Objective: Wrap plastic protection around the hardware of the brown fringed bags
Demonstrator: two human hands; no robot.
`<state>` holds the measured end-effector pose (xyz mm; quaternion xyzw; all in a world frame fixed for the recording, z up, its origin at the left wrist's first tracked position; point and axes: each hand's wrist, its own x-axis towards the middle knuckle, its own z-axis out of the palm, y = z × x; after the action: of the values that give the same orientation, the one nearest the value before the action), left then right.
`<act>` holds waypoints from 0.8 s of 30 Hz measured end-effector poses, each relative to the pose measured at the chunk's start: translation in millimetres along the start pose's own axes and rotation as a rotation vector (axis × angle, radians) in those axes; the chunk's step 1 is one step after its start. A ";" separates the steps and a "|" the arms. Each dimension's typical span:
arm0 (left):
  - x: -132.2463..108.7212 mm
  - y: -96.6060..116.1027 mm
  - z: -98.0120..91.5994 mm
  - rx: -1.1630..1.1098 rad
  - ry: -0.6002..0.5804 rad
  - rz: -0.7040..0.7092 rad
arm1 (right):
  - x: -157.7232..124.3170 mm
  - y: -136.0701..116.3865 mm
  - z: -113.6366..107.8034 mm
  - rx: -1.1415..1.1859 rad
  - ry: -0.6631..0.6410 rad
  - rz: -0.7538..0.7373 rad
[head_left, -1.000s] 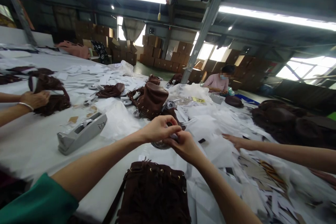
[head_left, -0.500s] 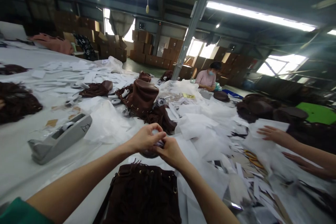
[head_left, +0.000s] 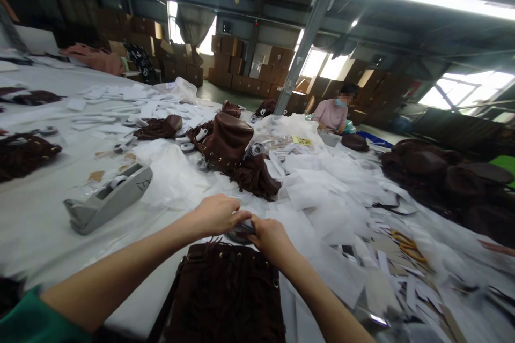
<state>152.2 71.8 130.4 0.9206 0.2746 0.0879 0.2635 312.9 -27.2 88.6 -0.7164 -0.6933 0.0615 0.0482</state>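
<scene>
My left hand and my right hand meet over a small dark round object, which I cannot make out clearly. Both hands have their fingers curled and pinched on it. The object sits just beyond the top edge of a dark brown fringed suede bag lying flat in front of me on the white table. A grey tape dispenser stands to the left of my left forearm.
Brown bucket bags stand mid-table amid white paper sheets and plastic wraps. More dark bags pile at the right. Another brown bag lies far left. A person in pink works at the far end. Cartons are stacked behind.
My hands have lowered toward the bag's top edge with the small object. The co-worker's arms at right and hands at left have left the view.
</scene>
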 end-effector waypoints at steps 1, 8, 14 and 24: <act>-1.1 1.3 -0.2 0.019 -0.006 -0.002 | 0.2 -2.6 -1.1 -0.042 -0.017 -0.006; -0.7 -5.7 8.9 -0.339 -0.351 -0.003 | -3.2 -11.5 -0.9 -0.164 -0.065 -0.060; -13.2 -13.5 30.8 -0.656 -0.486 -0.120 | -9.5 -15.5 11.1 -0.140 -0.032 -0.127; -25.1 -37.5 58.3 -1.187 -0.278 -0.373 | -13.0 34.4 3.2 0.475 0.350 0.073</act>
<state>131.9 59.1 60.6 0.5572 0.2982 0.0574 0.7728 345.9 -41.4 80.4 -0.7093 -0.6145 0.0993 0.3308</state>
